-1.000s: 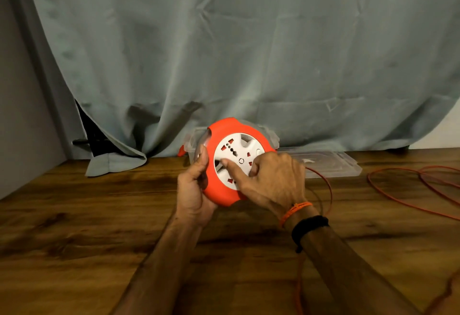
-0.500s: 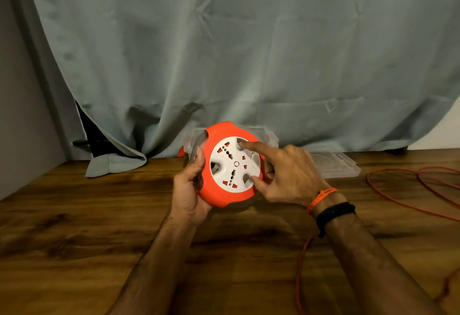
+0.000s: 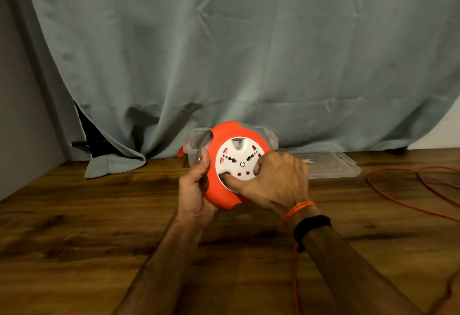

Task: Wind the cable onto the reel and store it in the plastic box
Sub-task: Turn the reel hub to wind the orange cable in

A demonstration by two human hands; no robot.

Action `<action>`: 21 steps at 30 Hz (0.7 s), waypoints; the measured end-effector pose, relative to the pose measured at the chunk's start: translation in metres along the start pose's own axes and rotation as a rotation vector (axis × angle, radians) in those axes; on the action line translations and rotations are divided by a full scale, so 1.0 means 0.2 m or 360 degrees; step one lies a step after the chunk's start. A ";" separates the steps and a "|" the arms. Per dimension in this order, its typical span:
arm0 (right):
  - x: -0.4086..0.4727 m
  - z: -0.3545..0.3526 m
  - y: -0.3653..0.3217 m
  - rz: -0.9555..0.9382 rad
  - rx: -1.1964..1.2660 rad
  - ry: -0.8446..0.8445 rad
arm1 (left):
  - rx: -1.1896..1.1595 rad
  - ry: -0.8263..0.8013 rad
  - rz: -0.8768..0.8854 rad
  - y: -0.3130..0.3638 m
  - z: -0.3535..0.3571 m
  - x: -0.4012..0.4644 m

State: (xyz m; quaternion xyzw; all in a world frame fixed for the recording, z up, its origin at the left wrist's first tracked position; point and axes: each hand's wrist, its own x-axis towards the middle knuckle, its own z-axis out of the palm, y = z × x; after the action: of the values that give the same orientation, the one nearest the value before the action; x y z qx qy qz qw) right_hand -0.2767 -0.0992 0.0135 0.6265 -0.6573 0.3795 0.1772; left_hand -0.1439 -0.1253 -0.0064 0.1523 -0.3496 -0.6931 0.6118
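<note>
An orange cable reel with a white socket disc is held upright above the wooden table. My left hand grips its left rim from behind. My right hand has its thumb and fingers hooked into the recesses of the white disc. The orange cable lies in loose loops on the table at the right and runs down under my right forearm. Behind the reel stands the clear plastic box, mostly hidden by it.
The box's clear lid lies flat on the table to the right of the box. A grey-green curtain hangs along the back edge of the table. A grey wall closes the left side.
The white disc has turned clockwise under my right hand, whose fingers moved from the disc's top to its lower edge. My left hand keeps the same hold.
</note>
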 end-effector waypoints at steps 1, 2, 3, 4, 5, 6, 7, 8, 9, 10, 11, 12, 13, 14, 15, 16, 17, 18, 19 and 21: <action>-0.01 0.01 -0.02 0.0105 0.0062 -0.0014 | -0.0024 0.0008 0.0003 0.00 0.00 0.00; -0.02 0.02 -0.04 0.0173 0.0104 -0.0017 | -0.0039 0.0011 0.0010 0.00 0.00 -0.01; -0.02 0.02 -0.05 0.0204 0.0127 -0.0021 | -0.0050 0.0002 0.0013 0.00 0.00 -0.01; -0.03 0.02 -0.06 0.0192 0.0134 -0.0025 | -0.0064 -0.0014 0.0008 0.00 0.00 -0.01; -0.02 0.02 -0.06 0.0149 0.0132 -0.0030 | -0.0088 -0.0032 -0.0009 0.00 0.00 -0.01; -0.02 0.02 -0.05 0.0087 0.0135 -0.0036 | -0.0114 -0.0031 -0.0026 0.00 0.00 -0.01; -0.01 0.01 -0.03 0.0018 0.0140 -0.0045 | -0.0143 -0.0041 -0.0034 0.01 0.00 -0.01; 0.00 0.00 -0.01 -0.0051 0.0151 -0.0061 | -0.0161 -0.0048 -0.0032 0.02 0.00 -0.01; 0.01 -0.01 0.00 -0.0125 0.0169 -0.0080 | -0.0168 -0.0052 -0.0031 0.02 0.00 -0.01; 0.02 -0.02 0.03 -0.0202 0.0196 -0.0097 | -0.0163 -0.0063 -0.0037 0.02 -0.01 -0.01; 0.04 -0.03 0.05 -0.0272 0.0228 -0.0109 | -0.0150 -0.0072 -0.0049 0.02 -0.01 -0.02; 0.05 -0.04 0.07 -0.0329 0.0262 -0.0115 | -0.0131 -0.0072 -0.0061 0.02 -0.02 -0.02; 0.06 -0.06 0.09 -0.0381 0.0301 -0.0119 | -0.0117 -0.0070 -0.0065 0.03 -0.01 -0.02; 0.07 -0.07 0.11 -0.0430 0.0334 -0.0133 | -0.0106 -0.0062 -0.0069 0.02 -0.01 -0.03; 0.07 -0.08 0.13 -0.0480 0.0353 -0.0144 | -0.0091 -0.0063 -0.0072 0.03 -0.01 -0.03; 0.08 -0.08 0.14 -0.0529 0.0351 -0.0160 | -0.0068 -0.0055 -0.0073 0.03 -0.01 -0.03; 0.09 -0.08 0.15 -0.0574 0.0334 -0.0181 | -0.0060 -0.0056 -0.0078 0.03 0.00 -0.04; 0.09 -0.08 0.16 -0.0612 0.0297 -0.0196 | -0.0054 -0.0058 -0.0080 0.03 0.00 -0.03; 0.09 -0.07 0.17 -0.0636 0.0250 -0.0210 | -0.0046 -0.0054 -0.0086 0.03 0.00 -0.03; 0.09 -0.06 0.16 -0.0658 0.0180 -0.0226 | -0.0023 -0.0045 -0.0080 0.03 -0.01 -0.03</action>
State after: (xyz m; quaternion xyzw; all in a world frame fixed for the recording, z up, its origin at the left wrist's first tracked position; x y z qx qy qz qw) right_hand -0.3139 -0.1045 0.0246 0.7819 -0.5036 0.3263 0.1690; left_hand -0.1373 -0.1196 -0.0054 0.1468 -0.3494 -0.7128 0.5902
